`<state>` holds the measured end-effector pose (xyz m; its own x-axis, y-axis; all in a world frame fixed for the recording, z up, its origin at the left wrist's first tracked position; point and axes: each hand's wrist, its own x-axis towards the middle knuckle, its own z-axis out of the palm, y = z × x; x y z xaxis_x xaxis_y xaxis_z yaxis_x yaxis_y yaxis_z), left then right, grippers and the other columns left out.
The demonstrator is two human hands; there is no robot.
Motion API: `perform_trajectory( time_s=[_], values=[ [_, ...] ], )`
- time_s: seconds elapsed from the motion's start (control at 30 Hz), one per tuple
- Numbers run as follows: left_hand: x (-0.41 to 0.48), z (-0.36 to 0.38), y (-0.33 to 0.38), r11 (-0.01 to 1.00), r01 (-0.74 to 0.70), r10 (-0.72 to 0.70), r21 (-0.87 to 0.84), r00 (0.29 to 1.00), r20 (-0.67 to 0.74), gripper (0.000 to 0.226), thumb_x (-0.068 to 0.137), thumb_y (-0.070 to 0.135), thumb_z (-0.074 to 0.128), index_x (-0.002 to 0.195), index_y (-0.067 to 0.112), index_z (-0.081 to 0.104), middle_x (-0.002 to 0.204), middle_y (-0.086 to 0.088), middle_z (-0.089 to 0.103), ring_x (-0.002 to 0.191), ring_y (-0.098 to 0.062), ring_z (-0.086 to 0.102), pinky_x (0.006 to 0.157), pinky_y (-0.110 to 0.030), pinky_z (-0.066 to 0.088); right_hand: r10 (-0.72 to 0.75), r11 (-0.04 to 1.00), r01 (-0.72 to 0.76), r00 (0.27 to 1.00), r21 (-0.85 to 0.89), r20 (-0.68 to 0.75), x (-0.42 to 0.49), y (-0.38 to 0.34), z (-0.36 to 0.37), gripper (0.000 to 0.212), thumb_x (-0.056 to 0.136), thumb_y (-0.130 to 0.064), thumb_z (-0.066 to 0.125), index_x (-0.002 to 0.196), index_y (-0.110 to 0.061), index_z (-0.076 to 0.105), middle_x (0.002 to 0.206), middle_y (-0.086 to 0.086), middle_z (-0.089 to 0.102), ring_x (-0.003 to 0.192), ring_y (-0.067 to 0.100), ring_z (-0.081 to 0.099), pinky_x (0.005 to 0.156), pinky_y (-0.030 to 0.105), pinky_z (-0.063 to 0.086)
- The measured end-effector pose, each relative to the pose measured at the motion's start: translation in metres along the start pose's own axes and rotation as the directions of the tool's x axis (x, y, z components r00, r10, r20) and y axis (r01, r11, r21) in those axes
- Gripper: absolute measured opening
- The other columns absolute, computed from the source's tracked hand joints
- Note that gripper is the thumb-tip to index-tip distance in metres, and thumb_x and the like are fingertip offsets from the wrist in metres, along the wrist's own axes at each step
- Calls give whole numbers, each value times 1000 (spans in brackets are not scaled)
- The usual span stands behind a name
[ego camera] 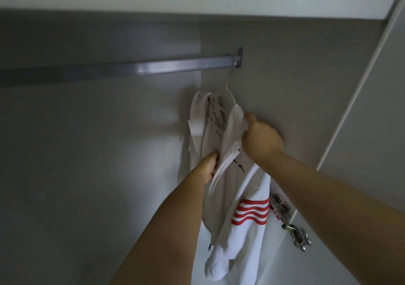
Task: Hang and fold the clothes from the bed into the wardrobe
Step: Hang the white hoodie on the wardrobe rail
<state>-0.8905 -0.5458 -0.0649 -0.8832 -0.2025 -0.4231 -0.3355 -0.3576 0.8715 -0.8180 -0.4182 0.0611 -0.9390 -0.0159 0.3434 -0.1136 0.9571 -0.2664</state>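
Left grip (207, 167): clamped on a front fold of cloth.
Right grip (260, 139): clamped on shoulder cloth.
White top (221, 197): between both, on hanger (228, 87), under rail (131, 67).
Feel: soft, light, floppy; may slip off.
Best hold: shoulders, just above right grip.

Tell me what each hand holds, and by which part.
Both grip the white top hanging on the hanger: left hand its front edge at the chest, right hand its shoulder fabric.
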Motion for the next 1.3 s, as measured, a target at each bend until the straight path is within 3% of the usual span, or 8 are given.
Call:
perform_trajectory(
  time_s=[0.1,0.2,0.37,0.6,0.83,0.93,1.03,1.3],
  values=[
    [-6,-22,-4,936,27,-120,351,962,245,49,101,45,35,139,17,47,136,0,55,124,-23,51,106,-42,37,13,999,-12,1000,42,-11,-9,1,3,41,95,-17,44,134,-11,34,124,15,49,100,37,58,68,32,35],
    [-29,-35,3,932,-4,-94,362,963,254,50,102,42,35,144,17,39,143,-2,48,131,-23,45,108,-43,30,15,995,-14,1000,101,-8,-19,1,4,45,94,-18,47,135,-10,31,126,14,46,99,35,57,68,33,37],
    [-70,-35,16,920,-101,-8,379,961,276,42,101,30,46,140,14,43,137,-5,53,124,-22,50,100,-38,37,-10,997,9,1000,79,14,-28,-2,-1,53,91,-23,55,136,-8,30,132,13,40,115,30,47,80,38,43],
    [-119,-29,17,756,-347,216,555,933,288,42,100,23,43,141,14,43,142,-5,46,127,-22,47,101,-29,36,-1,998,0,1000,65,20,-58,-13,-10,76,85,-17,63,145,-5,19,139,15,33,125,31,37,97,39,43],
    [-167,-49,14,539,-582,404,609,813,419,45,98,18,42,143,19,38,140,-4,48,122,-23,49,86,-26,38,81,995,-80,996,51,-19,-111,-26,-26,67,84,-14,61,141,-8,27,138,14,36,125,31,36,101,41,40],
    [-186,-67,3,426,-664,430,615,746,508,50,97,16,45,146,21,35,146,-4,40,128,-25,45,95,-28,41,167,986,-166,985,24,-36,-145,-33,-22,64,82,-10,57,140,-7,28,135,15,38,124,32,37,101,41,38],
    [-211,-86,-11,313,-717,414,623,694,589,53,97,15,46,148,16,31,154,-3,27,139,-23,32,110,-33,31,263,965,-263,964,14,-37,-183,-42,-19,60,83,-11,55,138,-8,31,137,14,37,126,31,35,102,41,37],
    [-267,-110,-71,162,-864,252,477,504,826,54,95,20,50,146,18,33,154,0,28,138,-21,33,111,-35,31,443,883,-452,892,-126,-92,-304,-37,-20,58,83,-8,48,139,-9,31,139,12,37,129,30,34,106,36,32]
  ],
)
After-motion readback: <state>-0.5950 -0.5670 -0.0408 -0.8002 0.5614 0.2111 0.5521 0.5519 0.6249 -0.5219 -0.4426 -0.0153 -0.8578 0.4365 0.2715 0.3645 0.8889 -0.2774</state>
